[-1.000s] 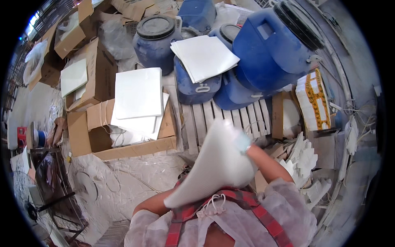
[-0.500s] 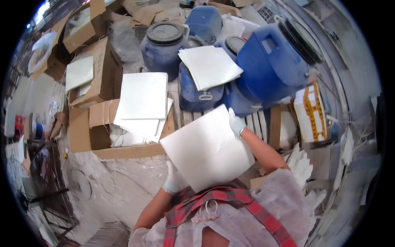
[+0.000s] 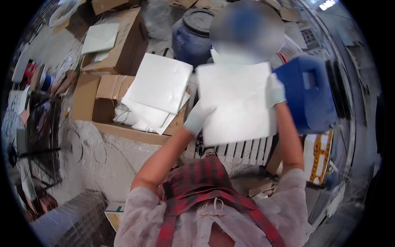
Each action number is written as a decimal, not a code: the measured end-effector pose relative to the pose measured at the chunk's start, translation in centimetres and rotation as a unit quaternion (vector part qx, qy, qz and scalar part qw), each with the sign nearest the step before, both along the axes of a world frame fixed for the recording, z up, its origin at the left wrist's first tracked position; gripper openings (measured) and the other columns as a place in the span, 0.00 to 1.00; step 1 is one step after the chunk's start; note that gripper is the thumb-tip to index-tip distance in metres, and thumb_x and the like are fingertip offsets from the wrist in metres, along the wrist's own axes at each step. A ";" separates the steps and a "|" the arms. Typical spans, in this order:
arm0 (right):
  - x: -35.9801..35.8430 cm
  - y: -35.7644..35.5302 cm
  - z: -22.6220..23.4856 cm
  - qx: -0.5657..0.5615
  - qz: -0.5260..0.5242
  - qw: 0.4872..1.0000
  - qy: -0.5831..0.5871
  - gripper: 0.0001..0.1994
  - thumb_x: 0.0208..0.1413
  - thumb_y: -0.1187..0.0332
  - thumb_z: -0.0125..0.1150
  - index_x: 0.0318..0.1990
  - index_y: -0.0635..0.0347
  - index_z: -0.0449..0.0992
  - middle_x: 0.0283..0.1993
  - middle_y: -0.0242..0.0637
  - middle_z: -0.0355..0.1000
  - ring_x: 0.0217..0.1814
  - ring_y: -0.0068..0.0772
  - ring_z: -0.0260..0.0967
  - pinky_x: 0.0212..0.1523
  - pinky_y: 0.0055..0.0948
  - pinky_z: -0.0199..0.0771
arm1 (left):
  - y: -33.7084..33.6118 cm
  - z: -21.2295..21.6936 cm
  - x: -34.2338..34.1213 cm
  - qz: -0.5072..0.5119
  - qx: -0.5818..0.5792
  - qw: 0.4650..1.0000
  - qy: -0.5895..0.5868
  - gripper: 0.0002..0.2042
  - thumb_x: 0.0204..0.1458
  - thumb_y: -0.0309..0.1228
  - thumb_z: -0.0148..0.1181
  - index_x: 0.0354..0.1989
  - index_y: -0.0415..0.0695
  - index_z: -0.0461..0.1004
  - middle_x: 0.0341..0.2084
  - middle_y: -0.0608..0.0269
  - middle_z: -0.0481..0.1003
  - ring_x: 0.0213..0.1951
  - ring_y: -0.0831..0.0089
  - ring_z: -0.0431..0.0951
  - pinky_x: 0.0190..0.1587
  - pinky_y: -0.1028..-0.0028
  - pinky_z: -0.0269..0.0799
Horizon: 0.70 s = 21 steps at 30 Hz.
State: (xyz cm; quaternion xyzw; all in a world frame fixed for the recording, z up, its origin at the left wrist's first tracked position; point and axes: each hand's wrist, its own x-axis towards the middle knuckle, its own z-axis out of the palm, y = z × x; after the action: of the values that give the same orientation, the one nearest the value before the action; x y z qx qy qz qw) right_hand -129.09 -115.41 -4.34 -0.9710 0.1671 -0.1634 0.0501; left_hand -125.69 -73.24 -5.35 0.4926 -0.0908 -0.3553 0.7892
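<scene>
My gloved left hand (image 3: 197, 117) and right hand (image 3: 275, 91) gripped opposite edges of a flat, square white tile (image 3: 238, 103) (smooth-faced), fingers pressed around it, above a white slatted pallet (image 3: 242, 150).

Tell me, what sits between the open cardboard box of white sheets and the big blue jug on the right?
In the head view, the white square tile, held at its edges by the gloved left hand and right hand, fills the stretch between the cardboard box and blue jug.

To our left we see an open cardboard box (image 3: 103, 111) with white sheets (image 3: 158, 88) lying across it. Beyond it stands a dark blue drum (image 3: 193, 35), and on our right a blue plastic canister (image 3: 306, 96) lies above white slats (image 3: 242, 150).
</scene>
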 end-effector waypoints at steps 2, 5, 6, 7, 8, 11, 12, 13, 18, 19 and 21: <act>5.7 -2.1 6.0 -0.177 0.010 0.978 0.107 0.16 0.61 0.67 0.42 0.53 0.63 0.65 0.40 0.52 0.68 0.36 0.51 0.68 0.38 0.41 0.70 | -5.2 -1.6 6.0 0.042 -0.041 0.989 -0.133 0.23 0.53 0.25 0.55 0.57 0.34 0.61 0.49 0.54 0.70 0.48 0.70 0.71 0.50 0.73 0.68; 11.5 0.2 9.6 -0.160 -0.043 0.984 0.071 0.20 0.59 0.65 0.43 0.58 0.60 0.63 0.51 0.51 0.66 0.44 0.49 0.67 0.47 0.40 0.69 | -10.9 -2.5 10.6 0.093 0.069 0.991 -0.072 0.35 0.49 0.31 0.61 0.62 0.32 0.50 0.47 0.47 0.71 0.46 0.65 0.73 0.47 0.72 0.70; 11.4 0.9 9.0 -0.122 -0.110 0.985 0.049 0.21 0.58 0.63 0.43 0.59 0.58 0.62 0.54 0.50 0.66 0.48 0.48 0.66 0.51 0.42 0.68 | -12.1 -1.1 10.1 0.034 0.284 0.956 -0.059 0.44 0.49 0.39 0.62 0.66 0.33 0.39 0.52 0.39 0.67 0.51 0.58 0.72 0.51 0.71 0.68; 10.8 -0.3 6.1 -0.207 -0.067 0.970 0.108 0.23 0.58 0.61 0.43 0.60 0.56 0.61 0.56 0.50 0.63 0.51 0.49 0.64 0.52 0.42 0.66 | -12.7 -1.9 8.8 0.054 0.296 0.949 -0.096 0.45 0.49 0.41 0.61 0.67 0.34 0.37 0.54 0.36 0.64 0.53 0.56 0.70 0.52 0.71 0.66; 9.3 -2.8 1.2 -0.290 -0.028 0.942 0.166 0.24 0.58 0.58 0.44 0.62 0.54 0.60 0.59 0.50 0.61 0.55 0.50 0.62 0.54 0.43 0.65 | -13.2 -3.4 7.1 0.068 0.304 0.941 -0.134 0.47 0.50 0.44 0.60 0.67 0.34 0.34 0.56 0.32 0.61 0.56 0.53 0.68 0.54 0.70 0.65; 6.7 -1.7 -8.2 -0.077 -0.012 0.908 0.412 0.33 0.58 0.45 0.41 0.68 0.49 0.51 0.72 0.43 0.42 0.72 0.56 0.40 0.67 0.40 0.49 | -11.2 -11.7 2.5 0.205 0.093 0.974 0.006 0.34 0.53 0.29 0.56 0.66 0.35 0.46 0.58 0.45 0.64 0.58 0.65 0.67 0.57 0.72 0.63; 6.5 3.9 -8.6 -0.050 -0.053 0.918 0.389 0.34 0.58 0.45 0.40 0.68 0.49 0.49 0.72 0.41 0.42 0.72 0.54 0.40 0.69 0.41 0.45 | -6.4 -10.6 2.3 0.253 0.238 0.937 -0.026 0.27 0.53 0.30 0.56 0.60 0.33 0.58 0.50 0.50 0.71 0.51 0.68 0.72 0.53 0.72 0.66; 6.6 5.4 -7.6 -0.066 -0.056 0.927 0.366 0.34 0.57 0.44 0.40 0.68 0.49 0.51 0.71 0.42 0.45 0.71 0.53 0.43 0.68 0.40 0.47 | -2.3 -14.0 2.7 0.242 0.281 0.929 0.009 0.21 0.54 0.30 0.55 0.54 0.34 0.65 0.41 0.55 0.75 0.41 0.69 0.73 0.48 0.72 0.69; 7.7 7.8 -4.0 -0.016 0.020 0.953 0.300 0.23 0.61 0.55 0.44 0.58 0.59 0.65 0.58 0.51 0.64 0.61 0.48 0.60 0.60 0.38 0.60 | 14.6 -21.0 7.7 0.444 0.504 0.738 -0.062 0.20 0.55 0.30 0.48 0.56 0.36 0.64 0.52 0.46 0.69 0.55 0.56 0.67 0.59 0.66 0.60; 7.7 10.8 -3.1 0.003 0.058 0.960 0.273 0.21 0.61 0.56 0.43 0.55 0.59 0.67 0.57 0.48 0.66 0.59 0.47 0.62 0.58 0.37 0.63 | 17.2 -21.1 9.7 0.434 0.546 0.712 -0.083 0.20 0.55 0.32 0.49 0.56 0.37 0.65 0.50 0.44 0.69 0.53 0.54 0.69 0.56 0.67 0.62; 8.0 17.8 -1.9 -0.018 0.192 0.934 0.302 0.17 0.62 0.60 0.42 0.51 0.61 0.69 0.52 0.47 0.69 0.55 0.45 0.65 0.54 0.35 0.67 | 20.9 -21.2 13.3 0.450 0.594 0.637 -0.198 0.22 0.55 0.36 0.52 0.55 0.38 0.66 0.47 0.40 0.71 0.50 0.52 0.71 0.53 0.68 0.64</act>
State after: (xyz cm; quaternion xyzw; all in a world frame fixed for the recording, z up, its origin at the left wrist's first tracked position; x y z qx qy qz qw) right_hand -121.08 -97.59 -6.28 -0.9889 -0.0180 0.1473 0.0106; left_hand -112.44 -52.35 -26.54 0.8935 0.2186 0.1729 0.3522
